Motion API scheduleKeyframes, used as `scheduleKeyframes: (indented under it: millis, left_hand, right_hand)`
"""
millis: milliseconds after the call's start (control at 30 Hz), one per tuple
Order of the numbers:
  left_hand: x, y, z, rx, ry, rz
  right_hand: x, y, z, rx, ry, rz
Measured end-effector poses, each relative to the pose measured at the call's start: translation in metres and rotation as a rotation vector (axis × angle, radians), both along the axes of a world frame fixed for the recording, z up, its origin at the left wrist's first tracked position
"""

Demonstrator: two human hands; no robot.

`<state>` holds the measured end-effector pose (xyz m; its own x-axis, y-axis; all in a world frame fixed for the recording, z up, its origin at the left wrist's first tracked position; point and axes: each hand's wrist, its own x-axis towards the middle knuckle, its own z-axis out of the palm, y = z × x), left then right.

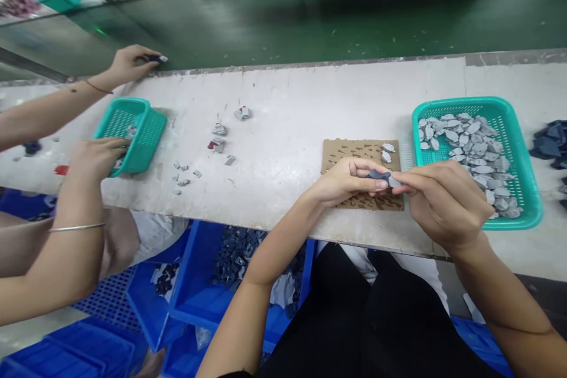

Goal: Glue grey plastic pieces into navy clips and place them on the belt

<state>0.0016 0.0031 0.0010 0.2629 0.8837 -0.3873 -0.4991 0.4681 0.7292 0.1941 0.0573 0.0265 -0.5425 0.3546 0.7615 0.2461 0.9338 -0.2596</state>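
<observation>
My left hand [348,180] and my right hand [443,201] meet over a brown cardboard pad [354,150] near the table's front edge. Between their fingertips they pinch a small dark grey part joined to a light grey piece [383,177]. Two light grey pieces [387,152] lie on the pad's far right corner. Just right of my right hand stands a teal basket [527,153] filled with several light grey pieces.
A co-worker on the left has one hand [95,156] in a smaller teal basket [148,130] and the other hand [130,63] at the table's far edge. Loose grey bits [219,136] lie mid-table. Dark parts [549,139] sit far right. Blue bins [208,295] stand below.
</observation>
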Motion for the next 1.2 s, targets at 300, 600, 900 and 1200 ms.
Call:
scheduleKeyframes:
  millis: [300,600,900,1200]
  left_hand:
    - [-0.003,0.005,0.008,-0.004,-0.016,0.429]
    - [-0.03,0.007,0.023,0.008,0.14,0.995]
    - [-0.07,0.084,0.04,0.006,0.6,0.777]
    - [-0.12,0.227,0.005,-0.187,1.16,0.79]
  right_hand:
    - [0.024,0.031,0.015,-0.181,-0.319,-0.156]
    - [0.026,0.059,0.025,-0.548,-1.059,-0.411]
    - [0.025,0.051,0.023,-0.631,-1.166,-0.264]
    - [0.021,0.059,0.021,-0.696,-1.262,-0.246]
